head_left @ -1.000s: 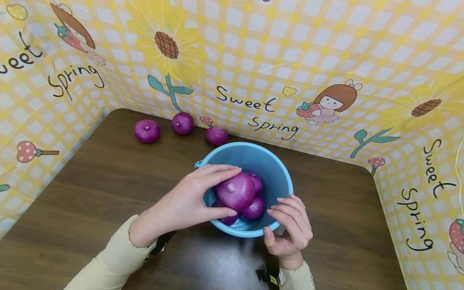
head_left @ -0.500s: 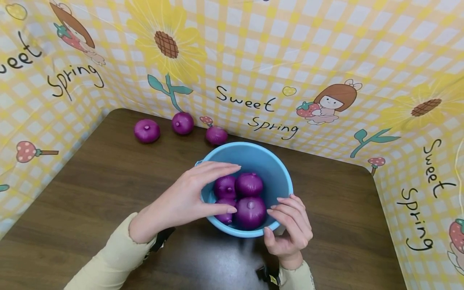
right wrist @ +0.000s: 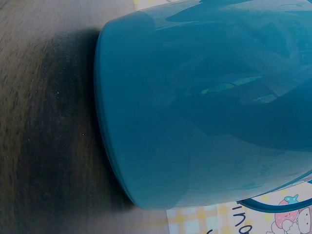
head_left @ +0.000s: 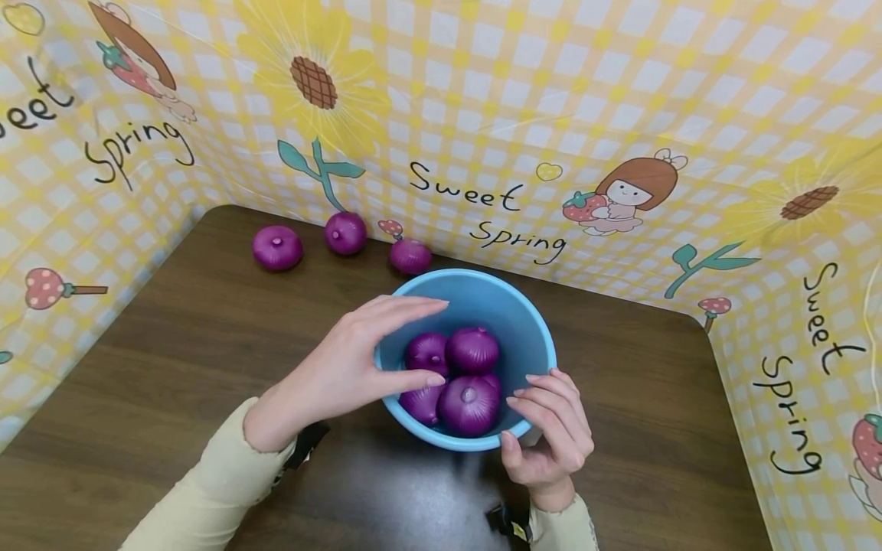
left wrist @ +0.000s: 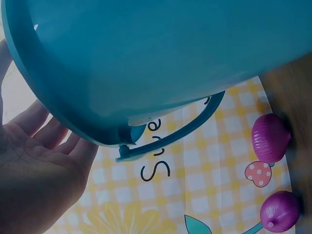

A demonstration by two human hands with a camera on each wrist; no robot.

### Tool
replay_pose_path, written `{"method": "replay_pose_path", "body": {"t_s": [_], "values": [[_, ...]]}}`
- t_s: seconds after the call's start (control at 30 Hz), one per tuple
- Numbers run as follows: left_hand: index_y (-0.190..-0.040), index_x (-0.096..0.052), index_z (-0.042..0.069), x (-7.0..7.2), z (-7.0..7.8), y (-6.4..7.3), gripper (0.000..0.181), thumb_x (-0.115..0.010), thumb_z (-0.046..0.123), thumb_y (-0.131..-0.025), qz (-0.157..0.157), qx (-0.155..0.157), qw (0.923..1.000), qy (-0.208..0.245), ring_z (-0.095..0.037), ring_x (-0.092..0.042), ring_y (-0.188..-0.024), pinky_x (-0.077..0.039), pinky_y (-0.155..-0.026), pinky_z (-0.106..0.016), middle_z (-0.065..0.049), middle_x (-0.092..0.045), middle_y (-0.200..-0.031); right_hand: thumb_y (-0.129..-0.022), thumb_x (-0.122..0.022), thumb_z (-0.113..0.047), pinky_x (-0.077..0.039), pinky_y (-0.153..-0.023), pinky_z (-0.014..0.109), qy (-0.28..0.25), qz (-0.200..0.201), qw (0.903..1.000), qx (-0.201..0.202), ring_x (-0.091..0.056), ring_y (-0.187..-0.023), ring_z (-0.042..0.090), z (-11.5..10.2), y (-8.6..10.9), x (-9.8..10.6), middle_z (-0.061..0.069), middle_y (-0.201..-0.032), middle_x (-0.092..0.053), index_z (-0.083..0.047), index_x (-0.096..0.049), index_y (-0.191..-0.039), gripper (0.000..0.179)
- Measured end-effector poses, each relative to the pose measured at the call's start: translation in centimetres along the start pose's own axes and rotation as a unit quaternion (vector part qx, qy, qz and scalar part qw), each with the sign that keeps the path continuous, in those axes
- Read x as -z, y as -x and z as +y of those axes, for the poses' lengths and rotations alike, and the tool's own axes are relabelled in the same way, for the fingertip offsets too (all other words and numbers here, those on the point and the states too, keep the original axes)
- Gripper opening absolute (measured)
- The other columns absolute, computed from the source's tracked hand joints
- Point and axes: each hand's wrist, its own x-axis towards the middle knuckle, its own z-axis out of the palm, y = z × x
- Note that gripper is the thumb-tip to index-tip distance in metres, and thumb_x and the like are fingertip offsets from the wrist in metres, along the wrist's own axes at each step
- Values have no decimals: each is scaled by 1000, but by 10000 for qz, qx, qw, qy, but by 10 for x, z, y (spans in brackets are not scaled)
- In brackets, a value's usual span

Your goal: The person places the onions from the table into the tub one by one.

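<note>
Brown wood-grain table (head_left: 648, 428) — on it, a blue bucket (head_left: 518, 325), three purple onions (head_left: 278, 248)

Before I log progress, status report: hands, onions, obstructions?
Left hand over bucket, holding nothing; right hand holds rim. At least four onions inside, three on table. No obstruction visible.

The bucket (head_left: 518, 321) between the left fingers (head_left: 406, 312) and the right fingers (head_left: 551, 402) is of plain light blue, and the onions (head_left: 470, 405) inside it, same as the three onions (head_left: 278, 248) beyond the left fingers, are of shiny purple. Below the fingers, the desk (head_left: 654, 413) is dark brown with wood grain. The cloth (head_left: 441, 76) beyond them carries yellow, peach and white checks, yellow flowers (head_left: 315, 82) and black letters (head_left: 477, 197).
</note>
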Motion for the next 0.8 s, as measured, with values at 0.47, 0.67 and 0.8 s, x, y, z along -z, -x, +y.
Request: {"method": "replay_pose_path", "body": {"t_s": [0.47,0.67,0.8], "values": [[-144,-60,23,8,-8,-2,73,-90,38,-79,284,241,9993,-27,-15,-52,-129,-53,-96,-43,7,-58,-141,-89,-74,-34,-53,-86,46,-22,12,10000,32,-62,-65,36,0,-1,-1,16,-62,-64,5,-69,-64,46],[-144,-60,22,10,-12,-2,72,-90,34,-79,424,278,9987,-20,-16,-53,-127,-54,-94,-41,6,-58,-141,-89,-74,-34,-53,-87,46,-45,29,10000,56,-63,-66,35,0,0,-1,16,-62,-63,5,-69,-64,46],[-144,-60,20,12,-15,-2,72,-90,33,-80,542,278,9981,-22,-17,-54,-127,-54,-93,-44,5,-58,-141,-89,-74,-34,-53,-87,45,-44,48,10000,60,-63,-66,35,0,0,-1,16,-62,-63,5,-68,-64,46]]}}
